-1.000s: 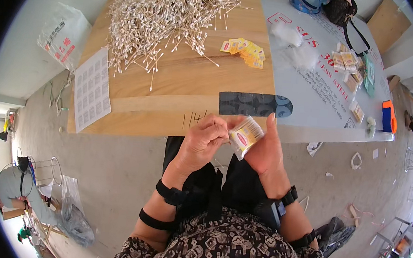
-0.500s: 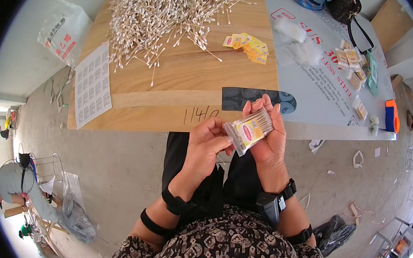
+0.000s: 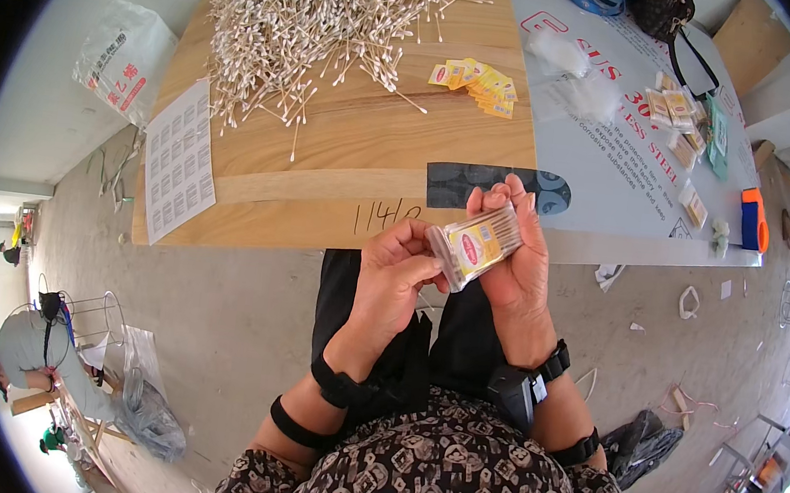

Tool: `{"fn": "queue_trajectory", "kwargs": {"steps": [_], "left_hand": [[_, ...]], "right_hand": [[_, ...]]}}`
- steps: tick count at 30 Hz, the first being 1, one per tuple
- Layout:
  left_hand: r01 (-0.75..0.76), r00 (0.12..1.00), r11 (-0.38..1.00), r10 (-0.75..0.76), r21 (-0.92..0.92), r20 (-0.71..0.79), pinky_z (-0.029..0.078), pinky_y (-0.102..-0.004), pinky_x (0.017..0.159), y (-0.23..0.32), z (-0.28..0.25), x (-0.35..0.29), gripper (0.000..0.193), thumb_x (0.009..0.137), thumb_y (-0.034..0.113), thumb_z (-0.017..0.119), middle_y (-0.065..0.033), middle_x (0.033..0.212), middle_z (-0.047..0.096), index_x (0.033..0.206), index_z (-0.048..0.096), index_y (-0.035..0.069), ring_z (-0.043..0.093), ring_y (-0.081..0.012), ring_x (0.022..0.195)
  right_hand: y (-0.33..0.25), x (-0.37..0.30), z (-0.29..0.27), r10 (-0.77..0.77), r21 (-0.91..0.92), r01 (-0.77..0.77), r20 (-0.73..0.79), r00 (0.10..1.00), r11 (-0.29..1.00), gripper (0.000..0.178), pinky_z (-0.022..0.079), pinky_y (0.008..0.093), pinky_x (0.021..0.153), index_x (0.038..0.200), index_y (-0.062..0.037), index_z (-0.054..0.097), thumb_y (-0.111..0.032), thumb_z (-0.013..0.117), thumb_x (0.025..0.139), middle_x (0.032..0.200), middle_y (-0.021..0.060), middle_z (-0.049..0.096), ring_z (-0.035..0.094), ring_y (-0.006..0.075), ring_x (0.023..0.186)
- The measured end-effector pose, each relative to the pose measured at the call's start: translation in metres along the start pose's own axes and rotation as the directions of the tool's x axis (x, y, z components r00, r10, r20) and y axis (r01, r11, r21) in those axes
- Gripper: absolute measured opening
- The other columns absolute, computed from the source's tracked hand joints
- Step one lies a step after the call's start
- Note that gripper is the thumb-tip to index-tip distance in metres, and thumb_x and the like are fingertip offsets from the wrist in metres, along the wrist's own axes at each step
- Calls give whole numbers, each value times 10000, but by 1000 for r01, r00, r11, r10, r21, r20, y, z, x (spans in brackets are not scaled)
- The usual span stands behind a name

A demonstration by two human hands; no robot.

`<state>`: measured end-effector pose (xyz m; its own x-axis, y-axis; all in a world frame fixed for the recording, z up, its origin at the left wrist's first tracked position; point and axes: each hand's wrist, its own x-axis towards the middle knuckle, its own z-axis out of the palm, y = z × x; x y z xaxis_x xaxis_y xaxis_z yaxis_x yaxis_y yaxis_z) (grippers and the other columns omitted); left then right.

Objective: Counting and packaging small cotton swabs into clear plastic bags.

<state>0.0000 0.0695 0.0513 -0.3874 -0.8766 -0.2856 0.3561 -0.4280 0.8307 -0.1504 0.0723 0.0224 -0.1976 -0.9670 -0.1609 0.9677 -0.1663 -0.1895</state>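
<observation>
A clear bag of cotton swabs [image 3: 477,245] with a yellow card inside is held tilted between both hands, just off the table's front edge. My left hand [image 3: 394,275] pinches the closure end of the bag between thumb and fingers. Under and around the other end, my right hand [image 3: 518,268] cups the bag with curled fingers. Beyond, a big heap of loose cotton swabs [image 3: 311,29] covers the far left of the wooden board. Several yellow cards [image 3: 479,84] lie fanned out to the right of the heap.
A printed label sheet [image 3: 180,164] lies at the board's left edge. A dark patterned strip [image 3: 453,186] sits behind my hands. On the grey sheet at right are clear empty bags [image 3: 586,94], several filled swab bags [image 3: 679,110] and an orange-and-blue tape roll [image 3: 754,221]. A person [image 3: 56,361] bends over at left.
Both hands keep hold of the swab bag in nearly the same place, with only a slight shift of the bag. The whole view has moved a little.
</observation>
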Motion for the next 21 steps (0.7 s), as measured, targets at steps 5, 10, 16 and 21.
{"fn": "queue_trajectory", "kwargs": {"steps": [5,10,16,21], "left_hand": [[24,1000,1000,-23,4,-8,510,-260,574,0,-1,0,163,862,36,644,-86,880,685,1014,594,5,638,-140,698],[-5,1000,1000,4,-11,-21,507,-250,542,-4,-1,1,185,874,87,694,-74,861,687,1009,598,6,635,-131,664],[15,1000,992,-16,-122,-5,506,-242,551,-2,2,1,175,875,38,685,-79,852,689,1023,612,-21,636,-128,678],[36,999,988,-33,-153,21,519,-254,565,-4,0,3,246,848,24,685,-83,868,690,1075,613,-34,649,-142,691]], "right_hand": [[0,1,-3,-7,-3,7,7,1000,1000,293,424,392,1081,1158,-6,551,-207,621,957,965,59,556,573,175,924],[1,1,-1,-16,-25,16,-19,1000,1000,283,430,396,1072,1156,-2,557,-191,621,955,950,60,568,581,175,910],[0,0,1,-27,-73,29,29,999,997,244,463,412,1031,1145,0,586,-126,630,941,926,60,588,597,169,878],[-2,-2,0,-42,-139,44,20,999,989,221,503,429,985,1131,-6,620,-29,638,912,951,74,640,621,161,845]]}}
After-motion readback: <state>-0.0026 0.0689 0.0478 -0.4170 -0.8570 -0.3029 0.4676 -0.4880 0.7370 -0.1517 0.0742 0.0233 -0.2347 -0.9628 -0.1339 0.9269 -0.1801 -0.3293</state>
